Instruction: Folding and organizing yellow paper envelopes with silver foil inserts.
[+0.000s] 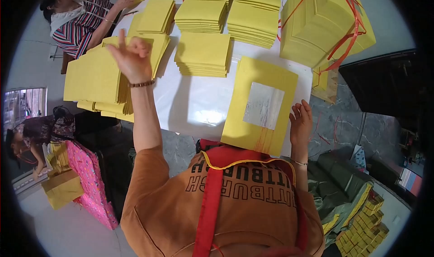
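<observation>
My left hand (131,60) is raised over the stack of yellow paper sheets (92,76) at the left of the table. Its thumb and index finger stretch apart, the other fingers curl in, and nothing shows in it. In front of me lies a yellow sheet or folder (237,98) bearing a shiny silvery rectangular patch (263,105), with reddish streaks below the patch. Beside its right edge is my right hand (301,121), empty, its fingers loosely bent and apart.
Folded yellow stacks (202,53) stand across the white table (194,103). A large yellow bundle tied with red strap (357,24) stands back right. One person (86,19) handles yellow paper at the far left; another (43,130) is lower left. Yellow bundles (361,225) lie lower right.
</observation>
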Available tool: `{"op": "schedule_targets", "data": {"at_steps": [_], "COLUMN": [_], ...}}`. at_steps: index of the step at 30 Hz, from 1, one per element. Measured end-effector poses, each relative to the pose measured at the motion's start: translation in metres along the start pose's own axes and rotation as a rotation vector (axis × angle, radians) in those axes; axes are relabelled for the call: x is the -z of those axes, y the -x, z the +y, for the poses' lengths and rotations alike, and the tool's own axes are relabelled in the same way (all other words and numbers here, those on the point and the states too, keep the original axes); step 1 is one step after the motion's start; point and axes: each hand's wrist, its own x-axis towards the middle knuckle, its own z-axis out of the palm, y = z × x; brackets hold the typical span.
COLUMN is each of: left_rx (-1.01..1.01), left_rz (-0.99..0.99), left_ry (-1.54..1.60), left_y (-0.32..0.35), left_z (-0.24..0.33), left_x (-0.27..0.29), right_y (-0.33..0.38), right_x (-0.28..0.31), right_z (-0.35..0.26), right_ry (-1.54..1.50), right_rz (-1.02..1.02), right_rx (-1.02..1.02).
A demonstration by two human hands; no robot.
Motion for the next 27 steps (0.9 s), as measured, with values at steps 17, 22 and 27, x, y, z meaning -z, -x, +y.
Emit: {"op": "schedule_targets", "data": {"at_steps": [17, 22, 27], "left_rx": [-0.004, 0.217, 0.121], "left_rz": [-0.235, -0.119, -0.025], "left_ry": [0.311, 0.247, 0.188], "left_y": [0.003, 0.012, 0.013], "left_z": [0.009, -0.010, -0.001], "left_x": [-0.006, 0.000, 0.000], "right_y": [0.008, 0.003, -0.004], "right_x": [-0.005, 0.004, 0.000], "right_z": [0.004, 0.015, 0.020], "right_ry": [-0.018, -0.020, -0.002], "right_rz": [0.031, 0.027, 0.028], "right_rx": [-0.035, -0.058, -0.075]}}
